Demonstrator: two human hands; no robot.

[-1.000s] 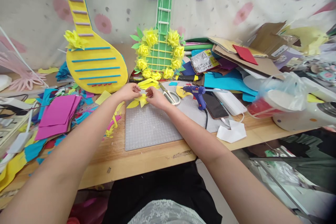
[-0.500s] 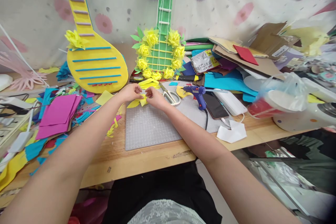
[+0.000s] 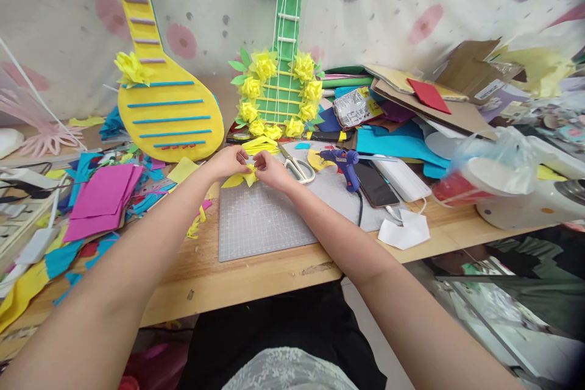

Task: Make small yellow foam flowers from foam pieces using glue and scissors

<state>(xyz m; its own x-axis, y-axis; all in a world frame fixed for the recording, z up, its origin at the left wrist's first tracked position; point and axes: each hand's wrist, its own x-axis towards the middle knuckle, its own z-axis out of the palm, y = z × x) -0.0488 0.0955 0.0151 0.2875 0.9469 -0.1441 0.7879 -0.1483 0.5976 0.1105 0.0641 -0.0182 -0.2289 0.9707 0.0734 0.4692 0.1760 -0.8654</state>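
My left hand (image 3: pixel 230 162) and my right hand (image 3: pixel 271 170) meet over the back of the grey cutting mat (image 3: pixel 260 225). Between their pinched fingertips is a yellow paper flower (image 3: pixel 249 175), its pointed petals spreading below; the fingers cover part of its middle. Just behind lie yellow paper strips (image 3: pixel 260 146). White-handled scissors (image 3: pixel 299 169) rest right of my right hand. Farther right, a blue glue gun (image 3: pixel 345 166) lies on the mat. A green cardboard guitar (image 3: pixel 281 97) ringed with yellow paper flowers leans against the wall behind my hands.
A yellow cardboard instrument (image 3: pixel 169 109) leans at the left. Magenta paper sheets (image 3: pixel 103 201) and scraps cover the left of the table. On the right are a phone (image 3: pixel 377 183), a white power bank (image 3: pixel 404 178), a lidded cup (image 3: pixel 475 180) and piled cardboard (image 3: pixel 434 97).
Both hands stay at the yellow flower with almost the same finger pose. The whole view has shifted very slightly; nothing else has visibly moved.
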